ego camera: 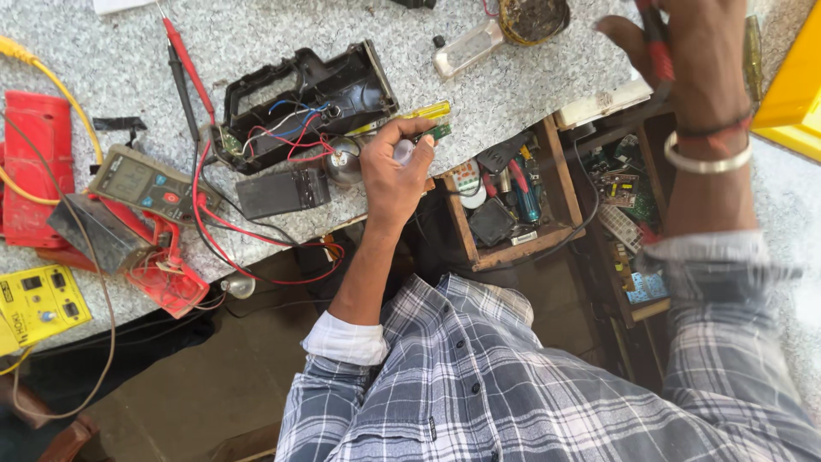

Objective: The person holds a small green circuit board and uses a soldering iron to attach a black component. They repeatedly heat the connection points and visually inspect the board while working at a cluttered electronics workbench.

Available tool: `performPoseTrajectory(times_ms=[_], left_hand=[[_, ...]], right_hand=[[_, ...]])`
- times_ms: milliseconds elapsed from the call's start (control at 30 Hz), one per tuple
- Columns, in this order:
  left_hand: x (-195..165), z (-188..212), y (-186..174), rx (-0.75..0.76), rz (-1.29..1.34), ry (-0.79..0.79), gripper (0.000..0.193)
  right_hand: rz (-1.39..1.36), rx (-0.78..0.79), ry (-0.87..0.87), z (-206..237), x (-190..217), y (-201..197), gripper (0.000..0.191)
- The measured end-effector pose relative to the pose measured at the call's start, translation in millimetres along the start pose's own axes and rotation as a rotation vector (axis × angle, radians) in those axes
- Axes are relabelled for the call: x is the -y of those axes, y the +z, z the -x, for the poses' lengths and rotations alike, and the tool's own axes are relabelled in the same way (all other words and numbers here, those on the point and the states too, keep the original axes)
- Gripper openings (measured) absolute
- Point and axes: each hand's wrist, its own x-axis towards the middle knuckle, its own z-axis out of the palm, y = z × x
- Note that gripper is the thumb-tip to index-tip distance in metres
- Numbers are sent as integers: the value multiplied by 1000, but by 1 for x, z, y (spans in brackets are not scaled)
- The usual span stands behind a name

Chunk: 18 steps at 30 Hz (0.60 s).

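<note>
My left hand [392, 171] is at the edge of the speckled worktable [513, 85], shut on a small green circuit board [437, 131] and a white rounded part [404, 152]. Just left of it lie a shiny metal dome [344, 162] and an open black plastic housing [308, 94] with red, blue and white wires. My right hand [684, 60] is raised at the top right, blurred, gripping a red-handled tool [658, 43]; a metal bangle circles its wrist.
A multimeter [141, 181] with red and black leads lies at the left, beside red casings [34, 167] and a yellow device [38, 304]. Under the table edge, open wooden drawers [513, 252] hold tools and circuit boards. A round tin [532, 19] sits at the top.
</note>
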Motion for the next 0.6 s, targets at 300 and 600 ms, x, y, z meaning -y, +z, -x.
performPoseTrajectory(times_ms=[300, 600], left_hand=[[-4, 3, 2, 43, 84, -20, 14], [-9, 4, 2, 28, 116, -56, 16]], right_hand=[[-749, -35, 410, 21, 26, -12, 6], [-754, 16, 196, -5, 27, -13, 8]])
